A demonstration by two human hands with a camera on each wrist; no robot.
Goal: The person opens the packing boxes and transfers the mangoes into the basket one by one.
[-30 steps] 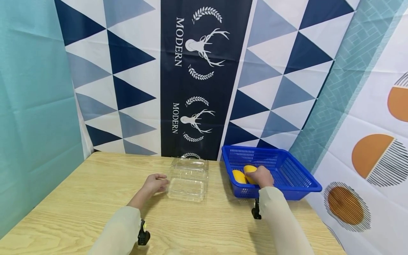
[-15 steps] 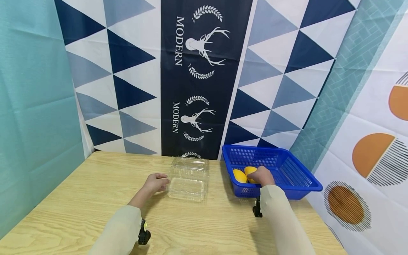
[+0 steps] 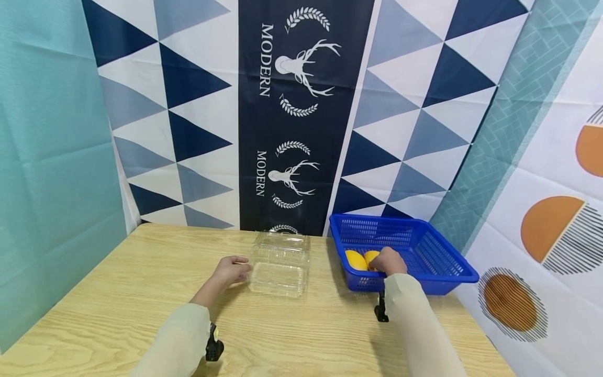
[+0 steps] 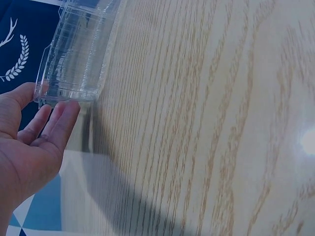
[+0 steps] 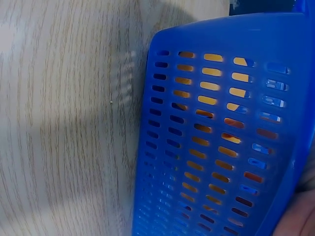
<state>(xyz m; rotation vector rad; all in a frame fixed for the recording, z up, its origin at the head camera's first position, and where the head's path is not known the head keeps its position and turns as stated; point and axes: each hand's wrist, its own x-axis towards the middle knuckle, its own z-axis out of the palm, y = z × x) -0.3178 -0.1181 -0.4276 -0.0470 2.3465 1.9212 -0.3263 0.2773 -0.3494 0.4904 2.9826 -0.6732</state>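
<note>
My left hand [image 3: 231, 270] is at the left side of a clear plastic clamshell box [image 3: 277, 279] whose lid stands open towards the back. In the left wrist view, the fingertips [image 4: 70, 107] meet the box wall with fingers fairly straight, and the thumb tip overlaps its rim. My right hand [image 3: 391, 261] reaches into a blue perforated basket [image 3: 457, 264] and grips a smooth yellow oval thing [image 3: 371, 256], mostly hidden by the fingers. A second yellow oval thing [image 3: 356, 260] lies just left of it. In the right wrist view, the basket wall [image 5: 216, 34] hides most of the hand.
Both the box and the basket stand on a light wood-grain table [image 3: 301, 340], the basket at the back right. A patterned curtain [image 3: 292, 120] hangs right behind the table, with further cloths along the left and right sides.
The gripped yellow thing has shifted slightly down and right and is more covered by my right hand. The left hand and the clear box hold still.
</note>
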